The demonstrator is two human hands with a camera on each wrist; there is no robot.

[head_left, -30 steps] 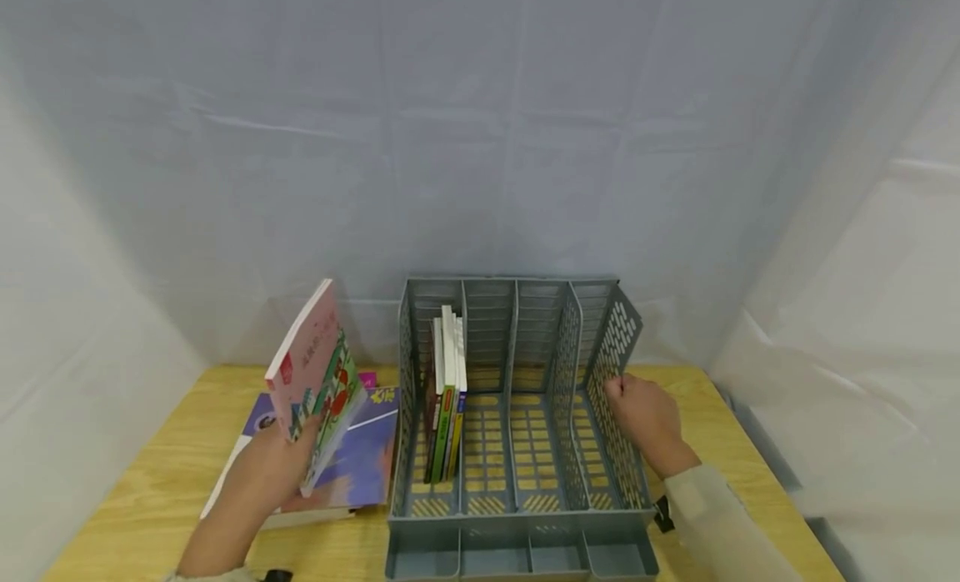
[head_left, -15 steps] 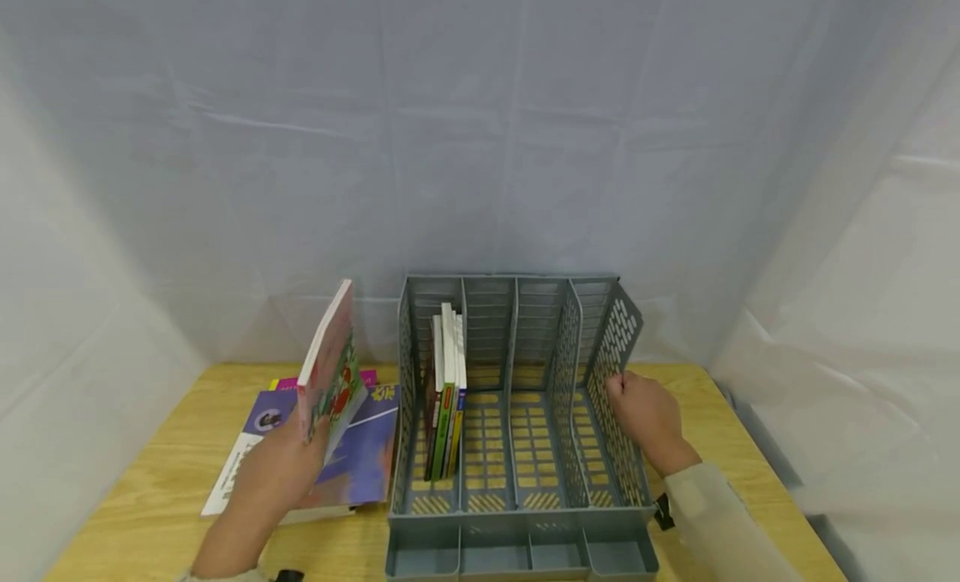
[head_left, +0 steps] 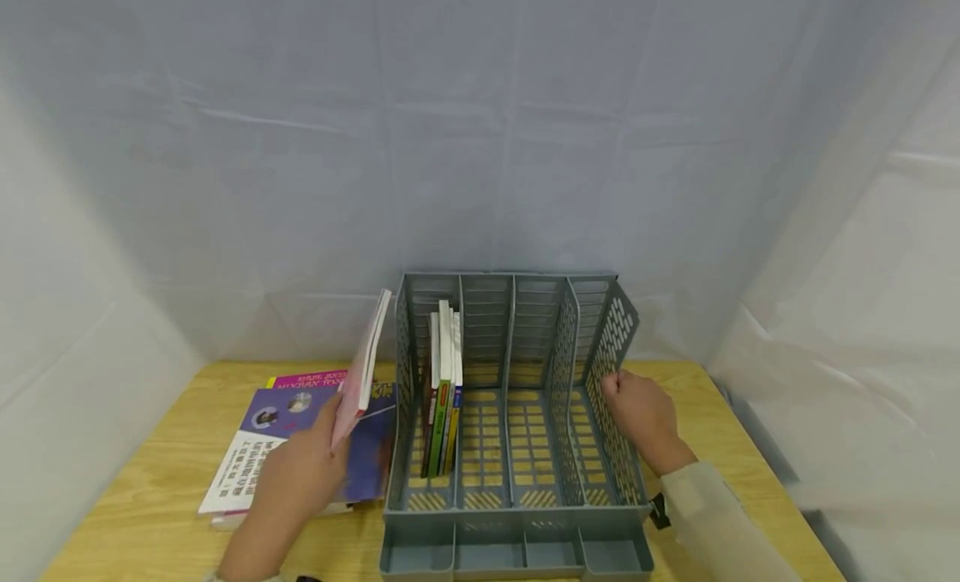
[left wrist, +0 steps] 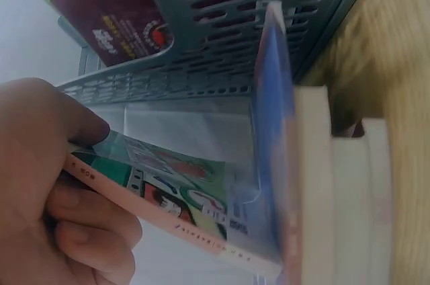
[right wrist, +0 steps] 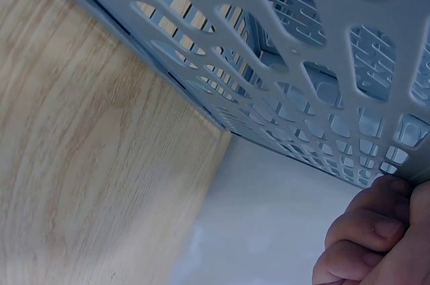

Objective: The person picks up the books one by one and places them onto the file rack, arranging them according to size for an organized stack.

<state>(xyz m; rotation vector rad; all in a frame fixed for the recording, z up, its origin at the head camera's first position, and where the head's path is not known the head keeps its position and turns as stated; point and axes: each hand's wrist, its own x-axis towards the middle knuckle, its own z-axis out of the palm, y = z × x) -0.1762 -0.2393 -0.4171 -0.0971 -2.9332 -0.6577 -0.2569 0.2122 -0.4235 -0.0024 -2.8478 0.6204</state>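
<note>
The left hand (head_left: 303, 469) has its grip closed, thumb and fingers pinching a pink book (head_left: 356, 390) that tilts above the stack of books (head_left: 258, 449) on the counter (head_left: 142, 482), beside the gray rack (head_left: 517, 524). The right hand (head_left: 641, 411) curls its grip around the rack's right wall, while slim books (head_left: 444, 398) stand in the leftmost compartment.
</note>
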